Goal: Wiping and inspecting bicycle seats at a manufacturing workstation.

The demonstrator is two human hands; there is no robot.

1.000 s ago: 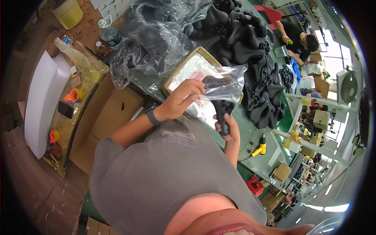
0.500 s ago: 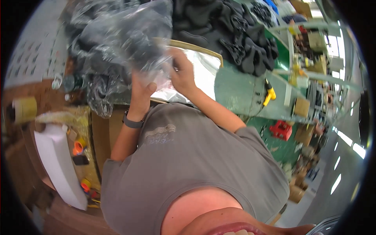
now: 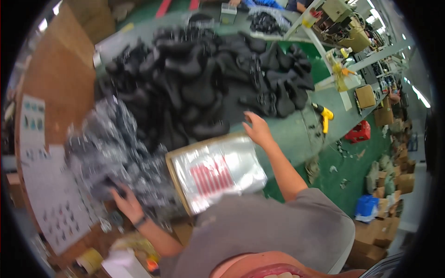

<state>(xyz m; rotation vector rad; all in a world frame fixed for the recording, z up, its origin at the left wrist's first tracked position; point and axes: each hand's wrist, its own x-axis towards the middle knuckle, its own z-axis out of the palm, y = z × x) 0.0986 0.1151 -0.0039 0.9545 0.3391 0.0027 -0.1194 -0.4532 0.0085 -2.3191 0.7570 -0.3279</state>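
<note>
At the left, my left hand (image 3: 128, 204) reaches down to the near edge of a heap of clear-bagged black pieces (image 3: 111, 134). Its thumb and fingers close on one dark bagged piece (image 3: 109, 189), somewhat blurred. My right hand (image 3: 258, 129) is over the table, its fingers apart with nothing between them. It is nearest to a big pile of black padded, saddle-shaped pieces (image 3: 199, 88). Between my hands, a shallow cardboard box (image 3: 172, 172) holds a stack of shiny clear plastic bags (image 3: 245, 167) with red printing.
A yellow-and-black heat gun (image 3: 326, 118) lies on the green table (image 3: 296, 148) at right. Beyond it is a red stool (image 3: 358, 131) on the floor. A brown board with paper sheets (image 3: 65, 208) stands at left. A rack post (image 3: 320, 46) rises at far right.
My hands have moved apart. The bagged black piece went left to the heap with my left hand, while my right hand left it and moved right. The view has turned, showing more of the table.
</note>
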